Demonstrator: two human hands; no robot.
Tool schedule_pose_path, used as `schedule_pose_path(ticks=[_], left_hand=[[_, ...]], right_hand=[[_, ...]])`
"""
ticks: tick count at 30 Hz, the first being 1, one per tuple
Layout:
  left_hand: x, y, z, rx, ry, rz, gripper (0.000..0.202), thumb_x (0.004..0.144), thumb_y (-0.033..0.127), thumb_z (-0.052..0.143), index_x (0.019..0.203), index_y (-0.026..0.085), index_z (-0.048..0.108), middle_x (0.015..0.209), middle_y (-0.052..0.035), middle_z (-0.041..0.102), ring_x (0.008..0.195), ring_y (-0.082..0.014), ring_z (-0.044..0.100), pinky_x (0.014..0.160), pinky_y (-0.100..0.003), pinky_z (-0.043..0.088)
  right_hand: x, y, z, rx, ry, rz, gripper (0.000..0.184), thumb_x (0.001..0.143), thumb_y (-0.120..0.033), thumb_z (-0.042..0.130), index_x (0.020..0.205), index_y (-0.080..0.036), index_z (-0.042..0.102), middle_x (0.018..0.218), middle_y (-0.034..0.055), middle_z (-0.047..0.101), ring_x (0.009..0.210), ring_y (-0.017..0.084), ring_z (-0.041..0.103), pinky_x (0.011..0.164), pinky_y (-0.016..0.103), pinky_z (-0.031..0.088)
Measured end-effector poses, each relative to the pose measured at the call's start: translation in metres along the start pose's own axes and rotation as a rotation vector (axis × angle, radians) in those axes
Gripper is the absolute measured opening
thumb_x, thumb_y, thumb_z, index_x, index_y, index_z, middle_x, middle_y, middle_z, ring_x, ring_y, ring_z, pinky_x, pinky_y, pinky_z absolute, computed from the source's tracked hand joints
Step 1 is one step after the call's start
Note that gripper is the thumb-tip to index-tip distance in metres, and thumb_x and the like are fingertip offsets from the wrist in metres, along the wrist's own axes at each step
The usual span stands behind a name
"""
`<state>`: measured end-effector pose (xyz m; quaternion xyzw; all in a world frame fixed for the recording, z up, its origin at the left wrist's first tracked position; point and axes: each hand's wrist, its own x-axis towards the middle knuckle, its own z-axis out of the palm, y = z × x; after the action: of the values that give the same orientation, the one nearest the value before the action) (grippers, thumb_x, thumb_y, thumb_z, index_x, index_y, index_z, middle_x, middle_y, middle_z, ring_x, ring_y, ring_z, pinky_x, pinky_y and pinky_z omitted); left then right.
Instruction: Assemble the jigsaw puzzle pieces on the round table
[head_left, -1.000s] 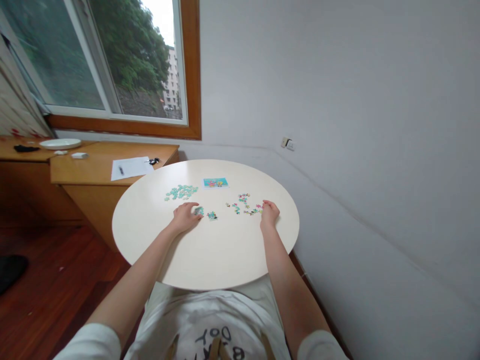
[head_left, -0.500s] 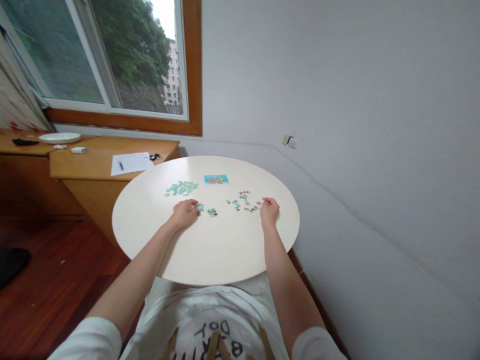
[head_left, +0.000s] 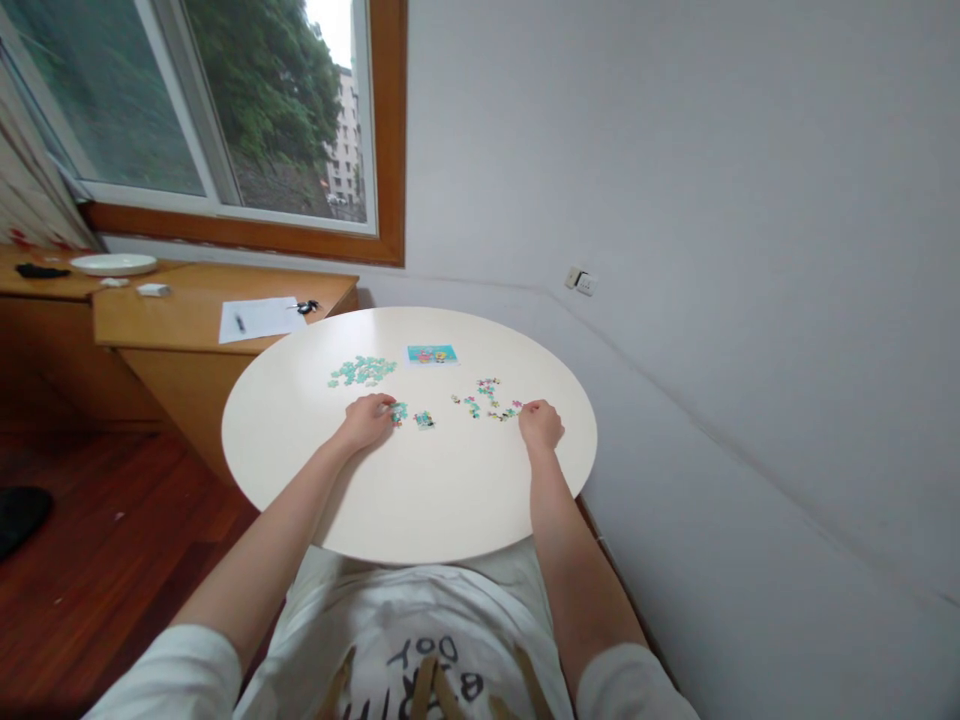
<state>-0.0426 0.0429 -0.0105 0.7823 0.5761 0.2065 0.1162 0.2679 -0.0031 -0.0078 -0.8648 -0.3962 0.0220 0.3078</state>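
My left hand [head_left: 367, 420] rests on the round white table [head_left: 427, 500], its fingers bent together at the edge of a small cluster of joined jigsaw pieces [head_left: 400, 413]. Just right of that lies another joined jigsaw section [head_left: 424, 420]. My right hand [head_left: 541, 426] is closed, fingers curled and tips pinched beside a pink jigsaw piece [head_left: 517, 404]; whatever is between them is hidden. Loose colourful pieces [head_left: 491, 392] are scattered left of this hand. Farther back lie a pile of teal pieces [head_left: 364, 371] and a small picture card [head_left: 432, 355] with cartoon figures.
Beyond the table's left side stands a wooden desk [head_left: 180, 315] with a paper sheet [head_left: 259, 320], keys [head_left: 306, 307], a white plate [head_left: 114, 264] and a small white box [head_left: 154, 290]. A white wall [head_left: 675, 250] bounds the right, below the window frame [head_left: 390, 150] at left.
My right hand has shifted slightly right and lower, its fingers curling in more. My left hand stays by the same cluster. The whole view has tilted a little.
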Motion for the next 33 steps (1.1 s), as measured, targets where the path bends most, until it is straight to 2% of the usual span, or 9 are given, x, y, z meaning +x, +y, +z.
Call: schedule_pose_path(ticks=[3, 7, 10, 12, 15, 18, 24, 29, 33], left_hand=[[0.001, -0.003, 0.002, 0.011, 0.006, -0.005, 0.036, 0.081, 0.021, 0.041, 0.109, 0.019, 0.063, 0.113, -0.0058, 0.066, 0.108, -0.0216, 0.058, 0.094, -0.032, 0.042], [0.001, -0.004, 0.001, 0.005, -0.004, 0.007, 0.036, 0.081, 0.02, 0.04, 0.108, 0.02, 0.063, 0.112, -0.0053, 0.067, 0.107, -0.0211, 0.058, 0.094, -0.032, 0.042], [0.0, -0.003, -0.001, -0.002, -0.018, 0.005, 0.035, 0.08, 0.021, 0.041, 0.107, 0.019, 0.064, 0.111, -0.0061, 0.067, 0.105, -0.0212, 0.059, 0.093, -0.031, 0.043], [0.0, -0.002, -0.001, 0.005, -0.013, 0.002, 0.035, 0.08, 0.021, 0.042, 0.107, 0.019, 0.064, 0.11, -0.0063, 0.067, 0.105, -0.0214, 0.06, 0.093, -0.031, 0.043], [0.0, -0.001, -0.001, 0.01, -0.004, -0.004, 0.035, 0.079, 0.02, 0.042, 0.106, 0.02, 0.065, 0.11, -0.005, 0.068, 0.105, -0.0208, 0.06, 0.093, -0.03, 0.043], [0.0, 0.0, -0.002, 0.007, -0.01, -0.014, 0.035, 0.079, 0.02, 0.042, 0.105, 0.019, 0.066, 0.11, -0.005, 0.068, 0.103, -0.0209, 0.061, 0.091, -0.029, 0.044], [-0.002, 0.002, -0.005, 0.008, -0.013, -0.004, 0.036, 0.08, 0.021, 0.042, 0.105, 0.017, 0.067, 0.111, -0.0067, 0.067, 0.104, -0.023, 0.06, 0.093, -0.032, 0.043], [-0.001, 0.001, -0.003, 0.007, -0.013, -0.001, 0.035, 0.08, 0.021, 0.042, 0.104, 0.018, 0.067, 0.112, -0.0066, 0.067, 0.106, -0.0227, 0.059, 0.093, -0.031, 0.043], [-0.001, 0.001, -0.002, 0.009, -0.007, 0.009, 0.033, 0.079, 0.02, 0.043, 0.101, 0.02, 0.068, 0.111, -0.005, 0.067, 0.107, -0.0217, 0.059, 0.094, -0.031, 0.043]], right_hand=[[-0.003, -0.002, 0.001, -0.02, -0.009, -0.067, 0.029, 0.085, -0.021, 0.04, 0.094, -0.017, 0.067, 0.097, 0.0123, 0.063, 0.094, 0.024, 0.058, 0.082, 0.039, 0.04], [-0.007, -0.003, 0.006, -0.008, -0.02, -0.287, 0.027, 0.085, -0.03, 0.047, 0.105, -0.021, 0.064, 0.115, 0.01, 0.056, 0.108, 0.024, 0.049, 0.091, 0.041, 0.037], [-0.009, -0.003, 0.011, -0.037, -0.09, -0.5, 0.038, 0.082, -0.042, 0.053, 0.118, -0.027, 0.058, 0.132, 0.0077, 0.046, 0.122, 0.025, 0.04, 0.1, 0.044, 0.03], [-0.009, -0.002, 0.013, -0.084, -0.169, -0.582, 0.05, 0.08, -0.052, 0.054, 0.125, -0.031, 0.052, 0.141, 0.0064, 0.039, 0.131, 0.025, 0.031, 0.104, 0.045, 0.024], [-0.008, -0.003, 0.013, -0.154, -0.276, -0.562, 0.059, 0.082, -0.058, 0.047, 0.134, -0.031, 0.043, 0.148, 0.0073, 0.031, 0.137, 0.023, 0.022, 0.108, 0.046, 0.017], [-0.008, -0.005, 0.012, -0.197, -0.329, -0.471, 0.057, 0.088, -0.054, 0.037, 0.137, -0.024, 0.04, 0.149, 0.0114, 0.028, 0.139, 0.021, 0.02, 0.11, 0.044, 0.012], [-0.008, -0.007, 0.014, -0.24, -0.293, -0.421, 0.053, 0.093, -0.045, 0.027, 0.139, -0.02, 0.037, 0.148, 0.0137, 0.031, 0.137, 0.022, 0.025, 0.11, 0.045, 0.015], [-0.014, -0.007, 0.012, -0.221, -0.178, -0.592, 0.052, 0.095, -0.045, 0.025, 0.143, -0.025, 0.028, 0.151, 0.0095, 0.025, 0.14, 0.021, 0.017, 0.111, 0.045, 0.01], [-0.027, -0.008, 0.008, -0.254, -0.22, -0.725, 0.054, 0.094, -0.048, 0.025, 0.143, -0.025, 0.029, 0.153, 0.0092, 0.019, 0.141, 0.022, 0.013, 0.112, 0.047, 0.006]])
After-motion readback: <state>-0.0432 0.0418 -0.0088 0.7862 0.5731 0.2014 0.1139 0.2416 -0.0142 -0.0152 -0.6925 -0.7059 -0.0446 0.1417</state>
